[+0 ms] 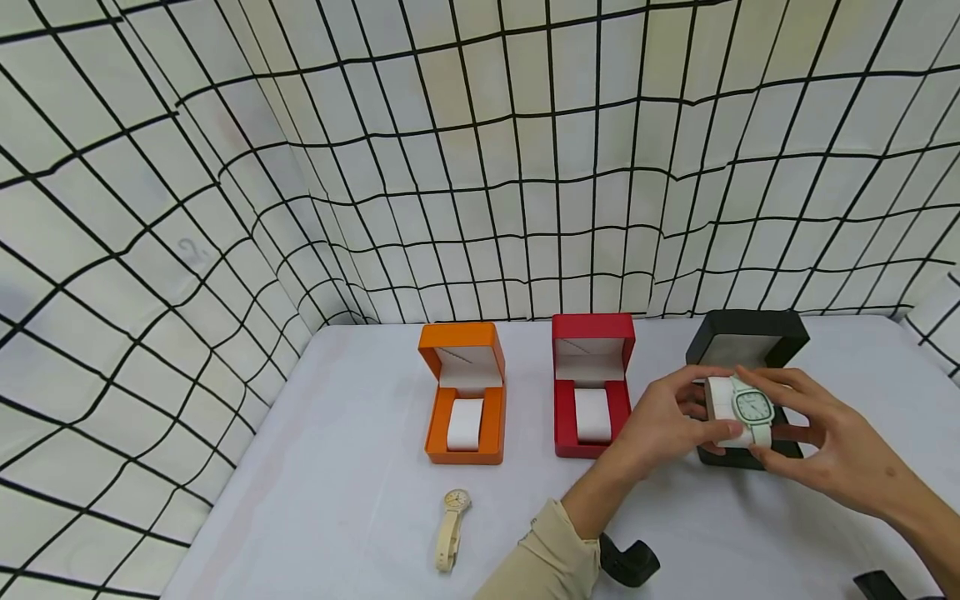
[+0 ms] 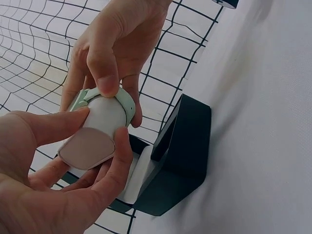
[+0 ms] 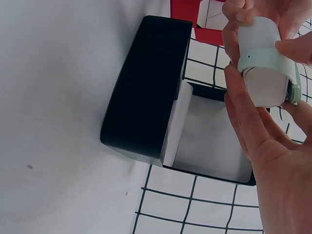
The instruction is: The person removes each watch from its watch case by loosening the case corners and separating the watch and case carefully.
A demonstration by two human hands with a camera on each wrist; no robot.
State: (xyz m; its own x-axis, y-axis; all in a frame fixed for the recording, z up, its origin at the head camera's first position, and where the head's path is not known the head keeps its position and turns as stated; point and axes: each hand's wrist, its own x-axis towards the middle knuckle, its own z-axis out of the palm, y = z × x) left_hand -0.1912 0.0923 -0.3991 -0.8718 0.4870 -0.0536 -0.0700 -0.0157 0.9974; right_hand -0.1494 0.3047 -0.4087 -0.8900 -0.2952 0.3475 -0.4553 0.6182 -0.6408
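A watch (image 1: 753, 407) with a squarish face and a mint-green strap is wrapped round a white cushion (image 1: 720, 398), held up in front of the open black box (image 1: 705, 340). My left hand (image 1: 671, 421) grips the cushion's bare end, thumb on the near side. On the other side, my right hand (image 1: 832, 442) pinches the watch and cushion between thumb and fingers. In the left wrist view, the right thumb presses the green strap (image 2: 127, 105) against the cushion. The right wrist view shows the white inside of the black box (image 3: 212, 139) behind the hands.
Left of the black box stand an open red box (image 1: 564, 437) and an open orange box (image 1: 491, 446), each with a white cushion inside. A cream watch (image 1: 448, 533) lies on the white table (image 1: 337, 500). Black grid lines (image 1: 480, 192) cover the walls behind.
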